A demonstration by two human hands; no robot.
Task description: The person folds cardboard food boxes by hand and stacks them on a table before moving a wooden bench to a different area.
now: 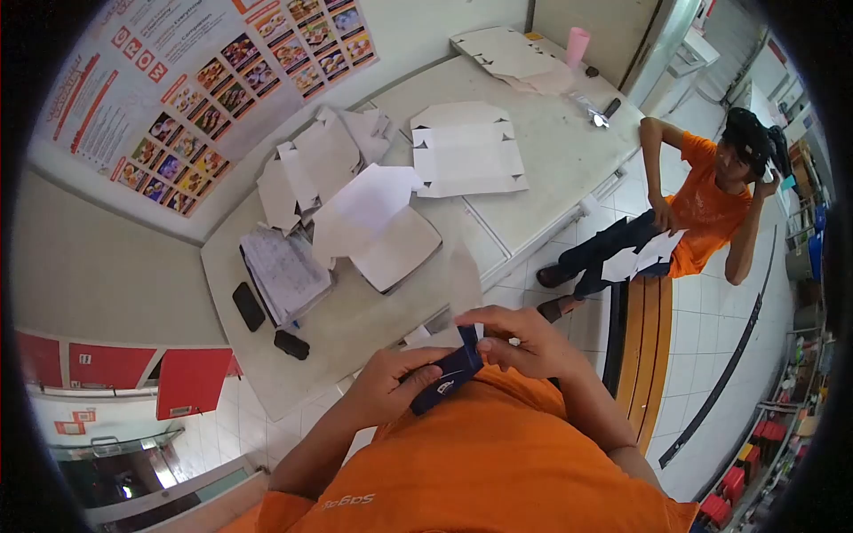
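A small dark blue box (pixel 447 380) with a white printed logo is held close in front of my orange shirt. My left hand (pixel 394 384) is wrapped round its lower part, thumb on the printed face. At the upper end, my right hand (pixel 526 345) has its fingers closed on the edge, where a white inner piece or flap shows. On the table beyond lie flat white cardboard sheets (pixel 468 149) with cut corners, and a stack of folded white cardboard (pixel 400 244).
The pale table (pixel 533 209) carries papers in a plastic sleeve (pixel 283 274), a black phone (pixel 249 306), a small black object (pixel 291 345) and a pink cup (pixel 577 44). To the right, a person in orange (pixel 711 204) sits on a wooden bench (pixel 644 338) with white cardboard.
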